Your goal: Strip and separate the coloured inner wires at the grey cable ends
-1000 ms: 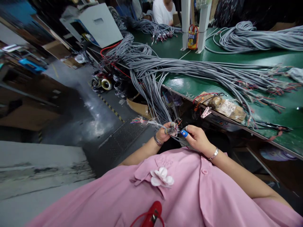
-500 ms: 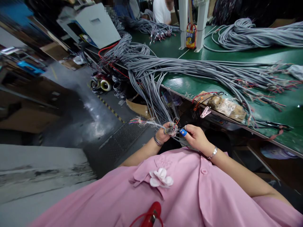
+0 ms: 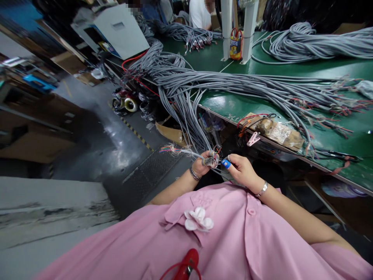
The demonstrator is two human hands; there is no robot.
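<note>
1. Nearby, the left hand (image 3: pixel 201 166) holds a gray cable (image 3: pixel 194 154) with colorful wires (image 3: pixel 171 149) at its end.
2. Just beside it, the right hand (image 3: pixel 243 168) pinches its fingers together, on something too tiny to tell.
3. Past them, a pink clip (image 3: pixel 253 139) is at the worktop's (image 3: pixel 223 102) edge.
4. Farther, big cable piles (image 3: pixel 230 82) lie on top.

You are finding room over the floor (image 3: pixel 110 136) at your left, while hanging gray cables (image 3: pixel 186 116) are blocking the way ahead and the bench edge (image 3: pixel 218 115) is running off rightward
</note>
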